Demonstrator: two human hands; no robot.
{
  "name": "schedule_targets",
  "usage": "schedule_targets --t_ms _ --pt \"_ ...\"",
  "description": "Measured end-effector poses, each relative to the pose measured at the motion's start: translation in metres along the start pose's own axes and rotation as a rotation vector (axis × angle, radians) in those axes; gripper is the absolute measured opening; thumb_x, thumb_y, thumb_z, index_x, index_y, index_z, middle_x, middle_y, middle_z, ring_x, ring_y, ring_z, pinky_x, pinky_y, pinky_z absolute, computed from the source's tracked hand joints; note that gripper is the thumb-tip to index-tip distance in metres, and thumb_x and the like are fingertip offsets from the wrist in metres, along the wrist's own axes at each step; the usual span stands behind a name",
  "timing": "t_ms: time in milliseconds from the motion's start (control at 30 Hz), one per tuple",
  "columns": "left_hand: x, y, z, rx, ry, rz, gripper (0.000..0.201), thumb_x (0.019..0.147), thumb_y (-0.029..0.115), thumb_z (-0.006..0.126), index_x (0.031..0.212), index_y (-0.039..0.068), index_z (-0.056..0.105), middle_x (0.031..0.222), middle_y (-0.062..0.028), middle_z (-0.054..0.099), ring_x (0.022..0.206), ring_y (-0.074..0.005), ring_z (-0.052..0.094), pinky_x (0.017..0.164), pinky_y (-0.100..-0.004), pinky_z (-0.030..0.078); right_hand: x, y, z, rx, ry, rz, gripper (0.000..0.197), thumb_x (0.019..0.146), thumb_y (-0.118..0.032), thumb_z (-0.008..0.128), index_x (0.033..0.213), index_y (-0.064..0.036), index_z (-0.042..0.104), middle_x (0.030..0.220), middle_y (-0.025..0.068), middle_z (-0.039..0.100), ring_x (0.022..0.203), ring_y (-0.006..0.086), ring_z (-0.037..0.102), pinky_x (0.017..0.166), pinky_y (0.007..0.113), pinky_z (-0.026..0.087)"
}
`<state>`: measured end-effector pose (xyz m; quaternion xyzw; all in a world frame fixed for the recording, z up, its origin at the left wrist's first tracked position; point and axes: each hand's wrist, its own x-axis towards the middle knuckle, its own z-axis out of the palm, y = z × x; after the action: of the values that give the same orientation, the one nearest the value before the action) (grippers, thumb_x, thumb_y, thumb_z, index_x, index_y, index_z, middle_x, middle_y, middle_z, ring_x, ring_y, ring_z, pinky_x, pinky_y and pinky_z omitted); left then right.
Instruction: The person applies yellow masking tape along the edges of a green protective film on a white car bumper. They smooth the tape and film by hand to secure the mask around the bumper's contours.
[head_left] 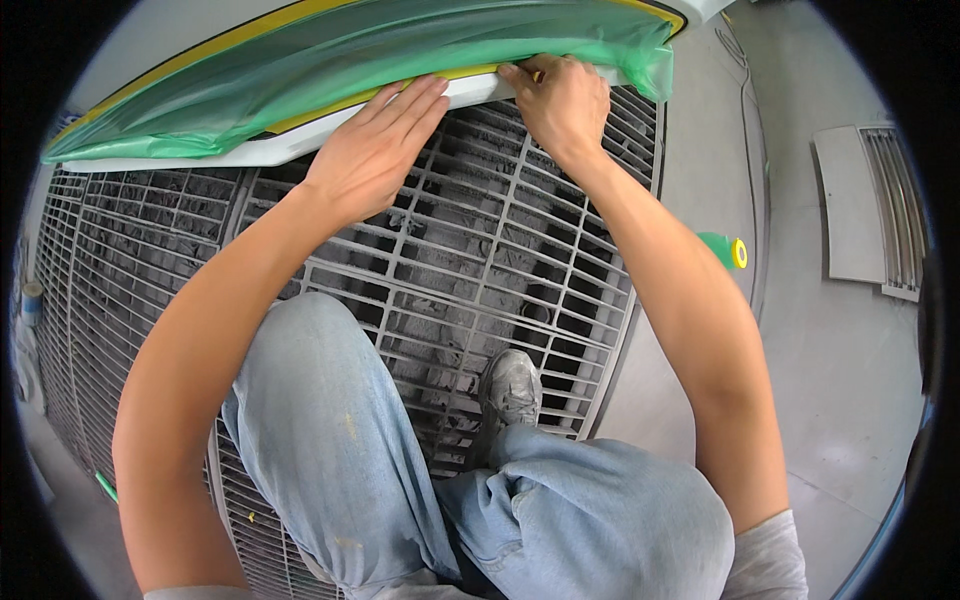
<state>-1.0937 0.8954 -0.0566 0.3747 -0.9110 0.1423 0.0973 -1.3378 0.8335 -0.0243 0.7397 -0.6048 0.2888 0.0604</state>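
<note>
One yellow tape strip [468,72] | under left hand [370,155] | beside right hand [565,108]

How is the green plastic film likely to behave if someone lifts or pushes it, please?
The green plastic film would probably be floppy, since it lies in loose folds and wrinkles. It looks light for its size, being thin enough to see through. Its glossy sheen suggests that it may feel somewhat slippery.

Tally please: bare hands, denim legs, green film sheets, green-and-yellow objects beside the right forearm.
Left hand and right hand: 2
Left denim leg and right denim leg: 2
Green film sheet: 1
Green-and-yellow object: 1
Total: 6
</note>
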Motion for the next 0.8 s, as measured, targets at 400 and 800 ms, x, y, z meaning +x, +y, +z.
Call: schedule_targets --t_ms 400,800 --pt "0.054 0.035 0.013 0.067 0.005 -0.092 0.079 0.082 0.002 0.063 0.156 -0.006 0.035 0.168 -0.0184 0.032 0.157 -0.029 0.029 0.13 -0.043 0.023 -0.024 0.06 -0.016 -0.046 -0.255 -0.447 0.032 0.105 -0.023 0.059 0.133 -0.0108 0.05 0.075 0.0161 0.07 0.057 0.0367 0.068 0.05 0.047 0.051" --pt "0.055 0.037 0.008 -0.044 0.029 -0.104 0.075 0.083 0.0 0.06 0.155 -0.007 0.037 0.168 -0.0184 0.032 0.158 -0.0289 0.027 0.131 -0.0447 0.021 0.022 0.116 -0.044 -0.229 -0.314 0.075 0.04 0.099 -0.05 0.065 0.108 -0.0151 0.081 0.083 0.0136 0.075 0.08 0.036 0.073 0.074 0.048 0.057"
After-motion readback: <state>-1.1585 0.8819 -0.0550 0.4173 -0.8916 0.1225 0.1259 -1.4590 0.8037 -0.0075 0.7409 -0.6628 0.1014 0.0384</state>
